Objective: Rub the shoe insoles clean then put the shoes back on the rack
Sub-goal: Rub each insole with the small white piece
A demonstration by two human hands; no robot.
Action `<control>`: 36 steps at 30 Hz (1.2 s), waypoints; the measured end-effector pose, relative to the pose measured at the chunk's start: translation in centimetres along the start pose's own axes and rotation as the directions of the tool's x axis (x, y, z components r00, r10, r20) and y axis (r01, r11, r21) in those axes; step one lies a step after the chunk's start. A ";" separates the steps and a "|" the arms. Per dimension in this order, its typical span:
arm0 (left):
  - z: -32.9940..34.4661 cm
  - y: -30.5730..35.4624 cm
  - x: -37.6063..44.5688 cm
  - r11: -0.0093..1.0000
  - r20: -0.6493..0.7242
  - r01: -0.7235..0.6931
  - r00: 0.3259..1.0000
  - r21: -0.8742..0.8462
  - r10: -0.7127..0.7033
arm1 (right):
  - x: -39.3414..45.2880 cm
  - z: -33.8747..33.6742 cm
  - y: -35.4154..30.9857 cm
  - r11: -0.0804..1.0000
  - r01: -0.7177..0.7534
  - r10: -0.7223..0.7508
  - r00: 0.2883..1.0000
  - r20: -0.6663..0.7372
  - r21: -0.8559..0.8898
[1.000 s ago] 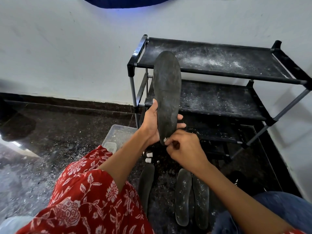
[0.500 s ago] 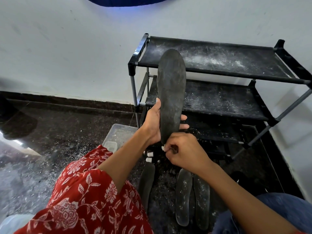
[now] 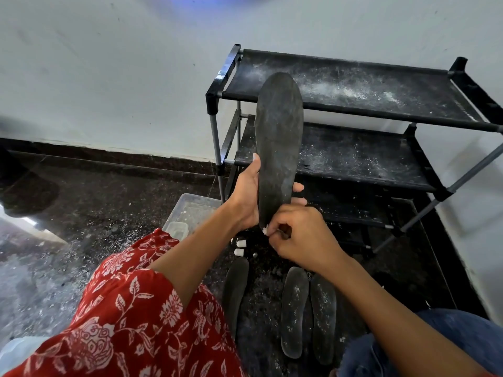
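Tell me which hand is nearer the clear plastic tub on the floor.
Left. The left hand grips the raised insole just above and right of the tub; the right hand is farther right, at the insole's lower end.

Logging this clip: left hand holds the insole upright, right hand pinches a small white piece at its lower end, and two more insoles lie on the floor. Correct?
Not quite: the head view shows three insoles on the floor, not two. Left hand holds the insole upright; right hand pinches the white piece.
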State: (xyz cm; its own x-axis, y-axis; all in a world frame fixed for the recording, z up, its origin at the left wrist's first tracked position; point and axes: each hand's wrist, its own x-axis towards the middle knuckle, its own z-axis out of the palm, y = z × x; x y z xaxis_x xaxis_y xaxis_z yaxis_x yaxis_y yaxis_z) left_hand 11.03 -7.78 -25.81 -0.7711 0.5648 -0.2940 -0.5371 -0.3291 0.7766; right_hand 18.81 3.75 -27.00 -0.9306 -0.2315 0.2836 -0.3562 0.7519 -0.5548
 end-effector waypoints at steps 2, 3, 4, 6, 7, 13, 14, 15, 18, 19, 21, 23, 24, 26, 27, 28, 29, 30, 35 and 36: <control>0.0 0.1 0.0 1.000 0.001 -0.014 1.000 0.000 0.014 | 0.0 -0.1 -0.2 1.000 0.027 -0.026 0.994 -0.107 0.008; 0.0 0.2 0.0 1.000 -0.002 -0.022 1.000 -0.001 0.022 | 0.1 -0.2 -0.3 0.999 0.036 -0.032 0.982 -0.189 0.017; 0.0 0.3 0.0 1.000 -0.006 -0.026 1.000 -0.001 0.026 | 0.2 -0.3 -0.3 0.999 0.039 -0.033 0.963 -0.268 0.018; 0.0 0.4 0.0 1.000 -0.016 -0.024 1.000 -0.002 0.023 | 0.3 -0.3 0.0 1.000 0.023 -0.022 0.933 -0.359 0.000; 0.1 0.4 0.0 1.000 -0.017 -0.021 1.000 -0.003 0.021 | 0.3 -0.2 0.1 1.000 0.004 -0.006 0.934 -0.357 -0.006; 0.1 0.2 -0.1 1.000 -0.024 -0.011 1.000 -0.001 0.011 | -0.1 0.4 -0.1 1.000 -0.012 0.014 0.995 -0.098 0.020; 0.2 0.3 -0.2 1.000 -0.023 -0.014 1.000 -0.001 0.014 | -0.2 0.4 -0.2 0.999 -0.007 0.011 0.994 -0.107 0.036; 0.2 0.3 -0.2 1.000 -0.025 -0.021 0.999 -0.003 0.021 | -0.1 0.5 -0.2 0.998 -0.009 0.018 0.988 -0.153 0.059; 0.1 0.4 -0.1 0.999 -0.038 -0.043 0.998 0.000 0.043 | 0.0 0.5 -0.1 0.989 -0.084 0.120 0.938 -0.326 0.122; 0.0 0.4 0.0 0.999 -0.041 -0.049 0.998 0.001 0.049 | 0.1 0.5 0.0 0.985 -0.115 0.152 0.928 -0.339 0.127; 0.1 0.2 0.0 0.999 -0.035 -0.049 0.998 -0.015 0.048 | 0.0 0.9 -0.1 0.982 -0.144 0.174 0.945 -0.277 0.125; 0.1 0.0 0.1 0.999 -0.029 -0.035 0.999 -0.022 0.034 | -0.3 1.2 -0.4 0.978 -0.147 0.170 0.974 -0.149 0.150; 0.2 -0.1 0.1 0.999 -0.031 -0.032 0.999 -0.011 0.031 | -0.4 1.3 -0.6 0.972 -0.146 0.166 0.981 -0.098 0.182; 0.2 -0.1 0.1 0.999 -0.038 -0.040 0.998 0.001 0.040 | -0.4 1.1 -0.8 0.960 -0.129 0.163 0.979 -0.119 0.249; 0.2 0.0 0.1 0.999 -0.044 -0.052 0.998 -0.001 0.052 | -0.3 1.0 -0.8 0.955 -0.117 0.172 0.967 -0.186 0.273; 0.1 0.0 0.2 0.998 -0.054 -0.067 0.996 0.004 0.067 | -0.1 0.9 -0.6 0.951 -0.114 0.190 0.949 -0.253 0.287; 0.1 0.1 0.3 0.997 -0.066 -0.077 0.995 0.014 0.078 | 0.0 0.8 -0.4 0.949 -0.125 0.213 0.931 -0.297 0.290; 0.1 0.0 0.3 0.996 -0.074 -0.083 0.994 0.022 0.084 | 0.0 0.8 -0.2 0.950 -0.141 0.228 0.922 -0.312 0.278; 0.3 -0.3 0.2 0.999 -0.051 -0.035 0.998 0.021 0.037 | -0.3 1.1 -0.3 0.970 -0.149 0.152 0.988 -0.001 0.191; 0.2 -0.3 0.3 0.999 -0.054 -0.033 0.998 0.033 0.034 | -0.4 1.1 -0.5 0.967 -0.156 0.147 0.988 0.055 0.203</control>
State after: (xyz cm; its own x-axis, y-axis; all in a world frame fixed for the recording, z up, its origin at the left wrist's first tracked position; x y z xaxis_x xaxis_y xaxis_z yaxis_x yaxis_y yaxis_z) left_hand 11.10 -7.34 -26.01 -0.8064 0.5114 -0.2969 -0.5002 -0.3223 0.8037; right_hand 19.24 2.79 -27.76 -0.9762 -0.1521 0.1549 -0.2166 0.6378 -0.7391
